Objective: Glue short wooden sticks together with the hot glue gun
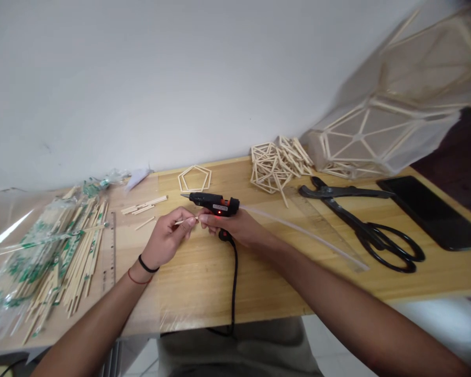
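Observation:
My left hand [168, 235] is closed in a pinch on a short, thin wooden stick [180, 222]. My right hand [223, 224] is wrapped round the handle of a black hot glue gun [212, 203], and its fingertips meet the stick's end beside my left fingers. The gun's red light is on and its nozzle points left. A clear glue stick [298, 224] trails from its back, and a black cord [235, 283] hangs below. Just behind the gun lie wooden sticks set out as a double-edged pentagon [194, 167].
Bundles of chopsticks [78, 251], many in plastic wrappers, cover the left side near a clear ruler [109, 251]. Short cut sticks [145, 205] lie closer. Joined stick frames [272, 167] stand at the back. Black shears [361, 225], a phone [435, 209] and a covered stick structure [365, 136] are right.

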{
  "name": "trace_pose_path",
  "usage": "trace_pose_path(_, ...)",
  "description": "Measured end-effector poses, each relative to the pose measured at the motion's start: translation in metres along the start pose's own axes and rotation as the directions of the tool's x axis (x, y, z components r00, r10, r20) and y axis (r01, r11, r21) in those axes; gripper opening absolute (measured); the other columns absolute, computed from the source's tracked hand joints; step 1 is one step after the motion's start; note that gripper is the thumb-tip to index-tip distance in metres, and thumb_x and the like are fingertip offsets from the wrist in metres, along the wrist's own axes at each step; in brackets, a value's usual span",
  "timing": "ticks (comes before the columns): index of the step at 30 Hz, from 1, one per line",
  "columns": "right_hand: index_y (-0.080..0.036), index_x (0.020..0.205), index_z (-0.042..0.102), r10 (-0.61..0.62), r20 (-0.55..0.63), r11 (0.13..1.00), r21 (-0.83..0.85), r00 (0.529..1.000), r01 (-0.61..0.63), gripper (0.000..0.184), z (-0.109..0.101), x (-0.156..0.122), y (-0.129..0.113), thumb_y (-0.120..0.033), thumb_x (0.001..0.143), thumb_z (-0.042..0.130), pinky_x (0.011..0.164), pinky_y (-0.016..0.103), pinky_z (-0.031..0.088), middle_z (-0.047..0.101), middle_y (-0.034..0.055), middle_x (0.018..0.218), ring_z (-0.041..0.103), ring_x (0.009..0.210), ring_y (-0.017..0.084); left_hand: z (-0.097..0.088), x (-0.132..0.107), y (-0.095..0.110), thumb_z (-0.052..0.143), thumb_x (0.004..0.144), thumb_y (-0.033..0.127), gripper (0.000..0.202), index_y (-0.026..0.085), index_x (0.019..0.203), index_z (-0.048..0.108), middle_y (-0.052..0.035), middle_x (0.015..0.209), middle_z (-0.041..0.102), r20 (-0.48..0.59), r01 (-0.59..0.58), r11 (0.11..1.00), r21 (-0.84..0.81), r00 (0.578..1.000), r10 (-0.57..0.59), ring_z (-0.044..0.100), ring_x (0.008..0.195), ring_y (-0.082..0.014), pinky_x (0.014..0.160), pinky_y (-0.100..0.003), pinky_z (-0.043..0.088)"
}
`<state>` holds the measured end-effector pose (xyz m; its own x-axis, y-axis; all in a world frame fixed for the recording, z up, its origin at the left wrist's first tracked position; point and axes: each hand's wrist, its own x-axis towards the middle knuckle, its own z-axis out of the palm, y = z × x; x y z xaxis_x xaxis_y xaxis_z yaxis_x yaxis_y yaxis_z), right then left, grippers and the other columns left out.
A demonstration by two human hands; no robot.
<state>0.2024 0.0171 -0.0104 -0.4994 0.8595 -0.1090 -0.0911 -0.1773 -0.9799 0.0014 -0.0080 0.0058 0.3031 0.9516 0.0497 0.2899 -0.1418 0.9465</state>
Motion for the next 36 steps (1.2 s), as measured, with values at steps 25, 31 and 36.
trace_pose_path(25,-0.018,0.078,0.062,-0.166,-0.052,0.932,-0.336,0.985,0.139,0.007,0.001,-0.005,-0.005,-0.024,0.075,0.063,0.061,0.024,0.037,0.057,-0.0032,0.070,0.048,0.065,0.011,0.002,0.000,0.001,0.057,0.099,0.046,0.035,0.016,0.082,0.063,0.0021,0.059,0.055,0.084,-0.001,1.000,0.018,0.996,-0.001,0.045,0.053,-0.0099,0.053,-0.023,0.036)
trace_pose_path(31,-0.019,0.071,0.057,-0.075,-0.050,0.976,-0.208,0.996,0.063,0.006,0.005,-0.005,-0.003,-0.022,0.070,0.062,0.058,0.024,0.036,0.055,-0.0045,0.064,0.048,0.060,0.011,0.003,0.001,0.001,0.060,0.097,0.046,0.034,0.015,0.082,0.060,0.0009,0.064,0.057,0.147,0.030,0.990,-0.140,0.989,-0.009,0.048,0.056,-0.0102,0.056,-0.023,0.039)
trace_pose_path(36,-0.021,0.070,0.056,0.014,0.063,0.990,-0.143,0.998,-0.005,0.009,0.005,-0.005,-0.008,-0.028,0.074,0.060,0.052,0.025,0.033,0.058,-0.0035,0.059,0.049,0.055,0.011,0.003,0.001,0.000,0.065,0.095,0.044,0.032,0.015,0.082,0.061,-0.0004,0.066,0.058,0.179,0.028,0.966,-0.258,0.984,0.019,0.048,0.057,-0.0111,0.057,-0.025,0.039)
